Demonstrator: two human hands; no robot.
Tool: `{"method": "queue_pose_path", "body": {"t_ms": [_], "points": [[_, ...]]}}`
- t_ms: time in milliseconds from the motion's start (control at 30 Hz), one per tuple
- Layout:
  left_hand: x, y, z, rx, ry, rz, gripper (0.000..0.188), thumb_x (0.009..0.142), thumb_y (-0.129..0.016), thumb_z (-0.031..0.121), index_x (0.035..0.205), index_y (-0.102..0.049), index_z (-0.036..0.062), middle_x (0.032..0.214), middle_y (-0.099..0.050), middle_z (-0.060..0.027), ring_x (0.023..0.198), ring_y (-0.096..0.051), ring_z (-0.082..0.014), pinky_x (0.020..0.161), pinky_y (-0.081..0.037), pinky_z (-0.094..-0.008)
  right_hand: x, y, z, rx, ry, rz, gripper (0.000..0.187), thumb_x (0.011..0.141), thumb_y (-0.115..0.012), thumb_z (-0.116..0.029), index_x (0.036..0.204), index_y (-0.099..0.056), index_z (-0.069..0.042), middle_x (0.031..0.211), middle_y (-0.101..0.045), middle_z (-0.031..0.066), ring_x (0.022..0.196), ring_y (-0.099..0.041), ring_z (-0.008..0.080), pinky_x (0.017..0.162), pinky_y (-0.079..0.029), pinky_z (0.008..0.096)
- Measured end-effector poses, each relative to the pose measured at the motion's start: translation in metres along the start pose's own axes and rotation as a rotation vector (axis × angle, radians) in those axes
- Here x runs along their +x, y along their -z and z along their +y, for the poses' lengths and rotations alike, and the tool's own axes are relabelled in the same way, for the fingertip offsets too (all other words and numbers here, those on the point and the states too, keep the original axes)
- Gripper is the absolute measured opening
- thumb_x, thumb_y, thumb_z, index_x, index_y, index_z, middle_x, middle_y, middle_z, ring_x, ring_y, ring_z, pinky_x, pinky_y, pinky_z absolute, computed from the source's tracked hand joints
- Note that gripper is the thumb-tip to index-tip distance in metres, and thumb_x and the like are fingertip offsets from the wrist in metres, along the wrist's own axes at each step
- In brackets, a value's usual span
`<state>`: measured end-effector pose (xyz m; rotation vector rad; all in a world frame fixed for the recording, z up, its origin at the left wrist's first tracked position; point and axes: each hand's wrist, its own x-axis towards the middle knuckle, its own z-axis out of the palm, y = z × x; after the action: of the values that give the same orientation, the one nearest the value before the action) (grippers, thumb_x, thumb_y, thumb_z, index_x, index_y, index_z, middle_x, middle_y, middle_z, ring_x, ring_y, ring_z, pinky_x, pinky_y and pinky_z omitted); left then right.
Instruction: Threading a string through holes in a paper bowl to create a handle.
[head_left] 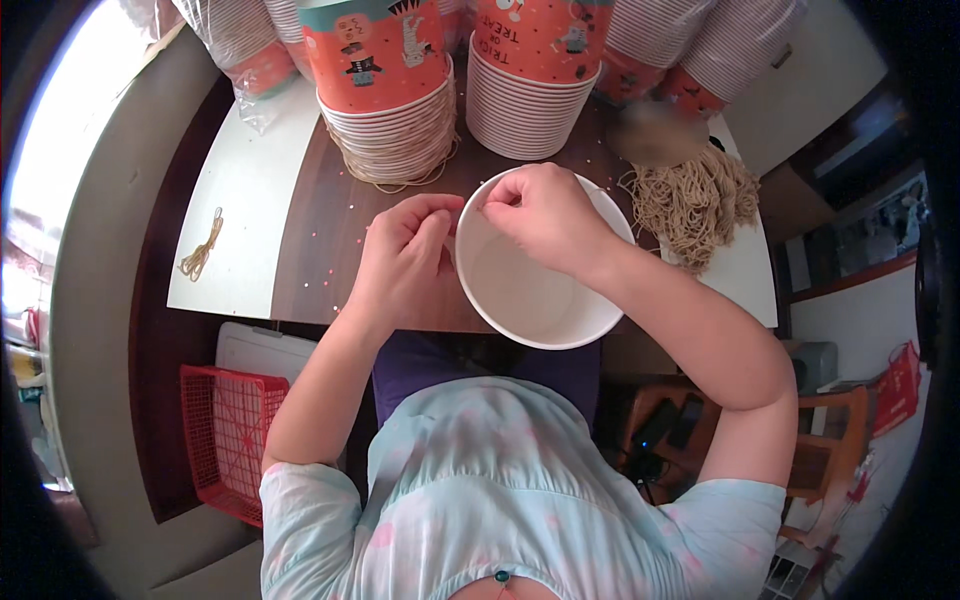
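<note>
A white round paper bucket (535, 300) stands tilted at the table's near edge, its mouth facing me. My left hand (408, 245) is outside its left rim, thumb and forefinger pinched together by the wall. My right hand (548, 215) reaches over the mouth, fingertips closed just inside the upper left rim. Whatever lies in either pinch is too small or hidden to make out. Beyond the left hand, a stack of orange printed buckets (375, 75) has loops of tan cord (405, 165) around its lower rims. A second stack of buckets (535, 85) rises behind the right hand.
A heap of tan cords (700, 205) lies at the right of the table (310, 255). One small cord bundle (203, 245) rests on the white left part. Plastic-wrapped bucket stacks (655, 35) line the back. Below left is a red basket (228, 435); a wooden chair (830, 440) stands right.
</note>
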<state>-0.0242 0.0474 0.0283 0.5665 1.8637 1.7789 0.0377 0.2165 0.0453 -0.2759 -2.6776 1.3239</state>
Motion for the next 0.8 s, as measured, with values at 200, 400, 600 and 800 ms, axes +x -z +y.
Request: {"method": "queue_pose_path", "body": {"t_ms": [200,400,600,800], "points": [[0.006,0.004,-0.002,-0.006,0.002,-0.06,0.023,0.095,-0.049,0.012,0.108,-0.062,-0.0016,0.08,-0.062,-0.0007,0.062,-0.053,-0.0032,0.052,-0.043,-0.0186,-0.001,-0.004,-0.003,-0.043,0.003,0.009,0.012,0.078,-0.061,-0.009,0.074,-0.066,0.001,0.06,-0.06,0.0037,0.055,-0.054,0.0081,0.051,-0.044,0.0272],[0.01,0.008,0.001,0.101,-0.004,-0.168,0.02,0.088,-0.056,0.006,0.103,-0.065,-0.0045,0.073,-0.062,-0.0026,0.065,-0.055,-0.0057,0.057,-0.045,-0.0223,-0.004,-0.005,-0.004,-0.02,-0.017,0.02,0.013,0.073,-0.062,-0.013,0.069,-0.065,-0.002,0.066,-0.064,0.015,0.063,-0.064,0.0279,0.061,-0.049,0.0395],[-0.009,-0.002,0.008,0.621,-0.47,-0.061,0.011,0.074,-0.062,0.007,0.08,-0.063,-0.003,0.074,-0.063,-0.0199,0.066,-0.06,-0.0378,0.062,-0.05,-0.0406,-0.014,0.005,-0.012,-0.085,0.035,-0.123,0.016,0.078,-0.063,-0.014,0.08,-0.068,0.002,0.073,-0.067,0.0133,0.063,-0.062,0.0162,0.06,-0.048,0.0312],[-0.024,0.006,-0.003,0.321,-0.077,-0.088,0.009,0.079,-0.06,0.006,0.08,-0.06,-0.0029,0.065,-0.058,-0.0062,0.061,-0.057,-0.0123,0.056,-0.045,-0.0277,-0.056,0.036,-0.038,-0.237,0.078,-0.28,0.052,0.071,-0.074,-0.024,0.116,-0.059,-0.003,0.088,-0.063,0.0127,0.08,-0.062,0.0222,0.07,-0.049,0.034]]}}
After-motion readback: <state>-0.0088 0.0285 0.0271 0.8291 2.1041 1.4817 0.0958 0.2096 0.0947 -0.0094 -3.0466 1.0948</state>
